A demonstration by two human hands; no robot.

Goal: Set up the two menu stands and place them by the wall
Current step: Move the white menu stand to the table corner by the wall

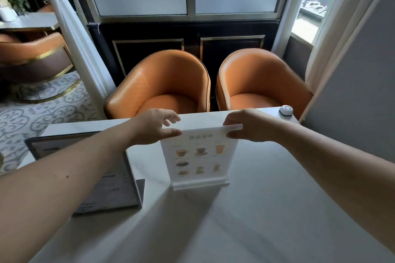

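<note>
A clear acrylic menu stand [199, 159] with drink pictures stands upright on its base near the middle of the white table [245, 220]. My right hand [245, 126] pinches its top right corner. My left hand [154, 127] is at the top left corner, thumb touching the edge, fingers spread apart. A second, larger menu stand [111, 186] with dark printed text stands at the left of the table, partly hidden by my left forearm.
A small white call button [286, 110] sits at the table's far right corner. The grey wall [359, 92] runs along the right side. Two orange chairs [162, 85] stand beyond the far edge, under a window.
</note>
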